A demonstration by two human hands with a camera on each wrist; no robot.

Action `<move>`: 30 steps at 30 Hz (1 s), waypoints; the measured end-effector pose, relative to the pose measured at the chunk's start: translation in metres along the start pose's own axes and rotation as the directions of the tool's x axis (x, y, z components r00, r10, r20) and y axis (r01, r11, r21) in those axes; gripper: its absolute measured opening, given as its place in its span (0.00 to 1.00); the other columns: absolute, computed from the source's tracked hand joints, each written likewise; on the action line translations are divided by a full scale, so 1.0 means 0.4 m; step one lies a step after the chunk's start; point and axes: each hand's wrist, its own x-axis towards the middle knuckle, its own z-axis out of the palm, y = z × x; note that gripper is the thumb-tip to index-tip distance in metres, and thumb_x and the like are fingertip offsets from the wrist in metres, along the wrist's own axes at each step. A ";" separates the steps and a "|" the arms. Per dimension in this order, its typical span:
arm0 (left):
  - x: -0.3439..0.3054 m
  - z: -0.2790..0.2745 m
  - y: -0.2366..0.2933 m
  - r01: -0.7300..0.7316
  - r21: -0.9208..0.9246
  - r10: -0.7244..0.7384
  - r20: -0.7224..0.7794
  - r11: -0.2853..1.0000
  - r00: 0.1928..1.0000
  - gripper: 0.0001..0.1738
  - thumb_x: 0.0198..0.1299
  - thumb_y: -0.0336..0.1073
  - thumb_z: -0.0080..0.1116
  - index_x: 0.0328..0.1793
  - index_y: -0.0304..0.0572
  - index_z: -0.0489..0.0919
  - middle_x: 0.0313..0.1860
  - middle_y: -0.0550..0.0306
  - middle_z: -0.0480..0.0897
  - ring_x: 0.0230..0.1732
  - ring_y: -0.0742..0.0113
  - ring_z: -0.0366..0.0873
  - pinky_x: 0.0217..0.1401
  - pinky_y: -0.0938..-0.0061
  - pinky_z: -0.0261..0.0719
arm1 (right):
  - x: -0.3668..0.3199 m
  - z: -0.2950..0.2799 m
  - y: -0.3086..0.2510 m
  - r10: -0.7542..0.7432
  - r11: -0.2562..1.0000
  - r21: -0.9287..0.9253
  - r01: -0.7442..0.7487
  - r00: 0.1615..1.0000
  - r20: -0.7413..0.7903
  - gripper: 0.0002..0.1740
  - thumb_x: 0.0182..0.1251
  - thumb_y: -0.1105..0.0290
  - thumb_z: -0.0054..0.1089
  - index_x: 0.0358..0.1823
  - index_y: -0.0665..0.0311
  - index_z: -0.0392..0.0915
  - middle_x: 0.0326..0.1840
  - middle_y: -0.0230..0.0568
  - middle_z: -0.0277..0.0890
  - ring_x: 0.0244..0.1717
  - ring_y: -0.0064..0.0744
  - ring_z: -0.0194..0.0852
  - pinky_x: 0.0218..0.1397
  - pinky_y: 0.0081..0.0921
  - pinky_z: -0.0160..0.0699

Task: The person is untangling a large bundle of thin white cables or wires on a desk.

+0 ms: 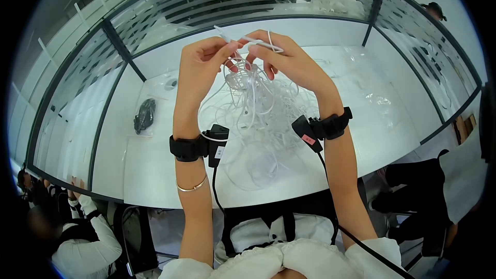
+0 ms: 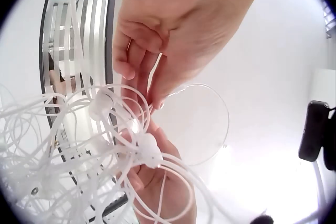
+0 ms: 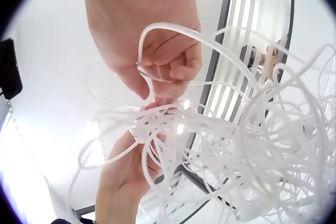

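pinching cable tangle [image 1: 253, 98]: left hand [image 1: 199, 64], right hand [image 1: 289, 59]; table [image 1: 155, 165] edges well apart.

Our white desk [image 1: 150, 170], walled by glass
Beyond its far edge we see striped glass partitions [image 1: 248, 0] on dark posts [image 1: 120, 46].

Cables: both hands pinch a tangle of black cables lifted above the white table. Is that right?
Not quite. The cables are white, not black, as the head view shows plainly. The rest holds: the left hand and the right hand both pinch the tangle, lifted above the white table.
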 end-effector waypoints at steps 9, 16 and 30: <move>0.000 0.013 0.009 -0.154 -0.056 0.132 -0.282 0.986 0.950 0.10 0.62 0.31 0.61 0.38 0.27 0.83 0.26 0.52 0.83 0.27 0.69 0.82 0.31 0.78 0.79 | 0.005 0.012 0.000 -0.124 0.975 -0.182 0.127 0.992 0.027 0.12 0.66 0.63 0.58 0.35 0.66 0.80 0.21 0.33 0.75 0.21 0.18 0.69 0.27 0.20 0.63; -0.011 0.036 0.032 -0.136 -0.038 0.120 -0.288 0.990 0.950 0.12 0.63 0.35 0.62 0.39 0.30 0.82 0.25 0.55 0.81 0.23 0.69 0.80 0.29 0.80 0.75 | -0.017 -0.009 -0.021 0.035 0.982 -0.187 -0.023 0.998 0.060 0.11 0.64 0.63 0.61 0.36 0.66 0.82 0.20 0.32 0.75 0.22 0.18 0.71 0.26 0.20 0.66; -0.006 0.056 0.008 0.069 -0.030 -0.058 0.271 0.997 0.961 0.12 0.59 0.32 0.61 0.48 0.38 0.79 0.29 0.61 0.81 0.33 0.78 0.76 0.33 0.82 0.69 | 0.002 -0.038 -0.015 -0.262 0.965 -0.115 0.236 0.838 -0.479 0.10 0.70 0.65 0.57 0.40 0.66 0.80 0.28 0.31 0.81 0.15 0.11 0.61 0.17 0.13 0.58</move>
